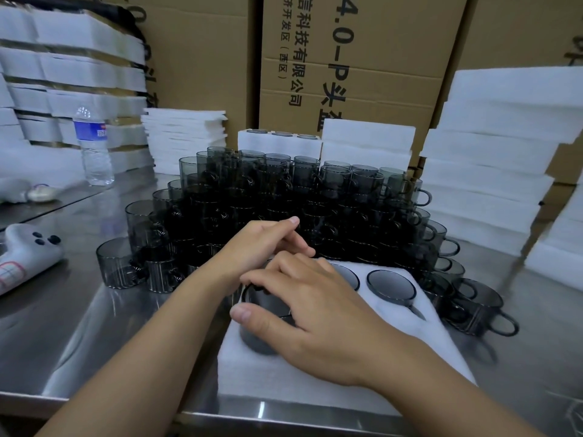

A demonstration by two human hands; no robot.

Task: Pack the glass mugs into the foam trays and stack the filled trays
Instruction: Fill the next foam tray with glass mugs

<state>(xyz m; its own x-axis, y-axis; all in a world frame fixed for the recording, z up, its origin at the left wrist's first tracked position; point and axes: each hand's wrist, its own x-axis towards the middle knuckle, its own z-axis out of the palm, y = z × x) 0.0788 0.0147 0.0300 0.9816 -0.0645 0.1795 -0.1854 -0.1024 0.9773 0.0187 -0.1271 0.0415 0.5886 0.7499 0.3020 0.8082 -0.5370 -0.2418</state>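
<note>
I see the right hand curled round a glass mug, likely pressing it into the foam tray beside a seated mug, while the left hand hovers slack and empty.

"4.0-P", "科技有限公司" and "(西区)" sideways on the middle cardboard box

Left hand relaxed, right hand curled.

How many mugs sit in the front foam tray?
3 visible: right mug at the far right; middle mug partly behind the right hand; left mug gripped by it. The left hand may hide more.
</note>
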